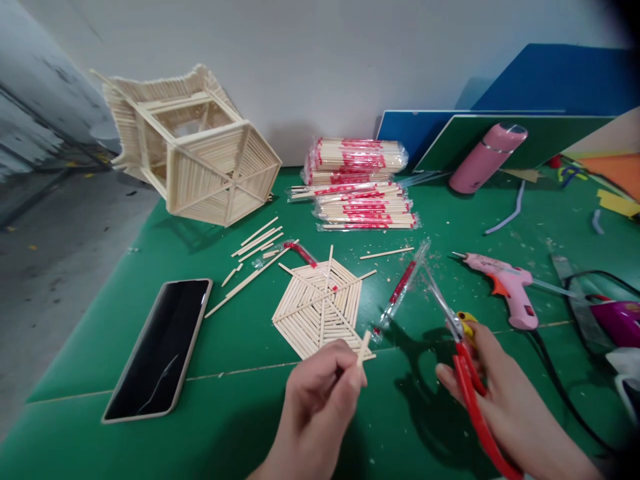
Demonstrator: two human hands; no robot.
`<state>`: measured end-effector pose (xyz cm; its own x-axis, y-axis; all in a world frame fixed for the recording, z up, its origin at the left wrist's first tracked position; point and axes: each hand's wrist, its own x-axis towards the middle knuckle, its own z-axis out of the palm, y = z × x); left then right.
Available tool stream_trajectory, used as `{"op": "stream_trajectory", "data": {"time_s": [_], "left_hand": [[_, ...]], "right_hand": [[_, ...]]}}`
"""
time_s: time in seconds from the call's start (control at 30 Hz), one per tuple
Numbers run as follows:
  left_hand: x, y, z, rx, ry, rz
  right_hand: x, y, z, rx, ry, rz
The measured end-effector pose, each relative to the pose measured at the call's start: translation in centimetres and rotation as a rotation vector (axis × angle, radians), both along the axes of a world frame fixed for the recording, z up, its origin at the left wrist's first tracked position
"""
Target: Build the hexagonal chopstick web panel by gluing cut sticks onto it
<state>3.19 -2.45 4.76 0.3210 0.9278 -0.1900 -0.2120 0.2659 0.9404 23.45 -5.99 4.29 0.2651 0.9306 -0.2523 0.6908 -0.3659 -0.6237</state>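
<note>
Between the thumb and fingers of my left hand [320, 407] is a short piece of wooden chopstick [365, 348], its tip pointing up. My right hand [505, 390] is wrapped around red-handled scissors [470, 380] with a yellow part near the pivot; their metal blades point up and away. Just beyond my left hand, a hexagonal chopstick panel [305, 320] lies flat, with crossing spokes and rows of sticks filling its sections. My left hand hides its near corner. A clear and red chopstick wrapper [403, 283] lies between the panel and the blades.
A chopstick lantern-like frame [225, 173] rests on its side at the back left. Wrapped chopstick bundles [363, 160] are stacked behind. Loose sticks [257, 241] and a phone [160, 347] lie left. On the right are a pink glue gun [505, 280] with cord and a pink bottle [487, 160].
</note>
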Motion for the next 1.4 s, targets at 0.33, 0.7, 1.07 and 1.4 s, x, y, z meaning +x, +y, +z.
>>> {"op": "stream_trajectory", "data": {"time_s": [0.33,0.7,1.07,1.4], "left_hand": [[1.2,0.3,-1.9,-0.194,-0.035,-0.026],[1.5,0.1,-2.0,-0.053,-0.039,-0.048],[1.1,-0.6,-2.8,-0.147,-0.18,-0.046],[1.1,-1.0,-2.6,-0.212,-0.235,-0.056]], "right_hand": [[-1.8,-1.6,0.0,-0.171,0.062,0.245],[-2.5,-1.3,0.5,-0.189,0.01,0.257],[-3.0,-1.4,0.7,-0.172,0.094,0.213],[-3.3,-1.6,0.7,-0.214,0.062,0.239]]}}
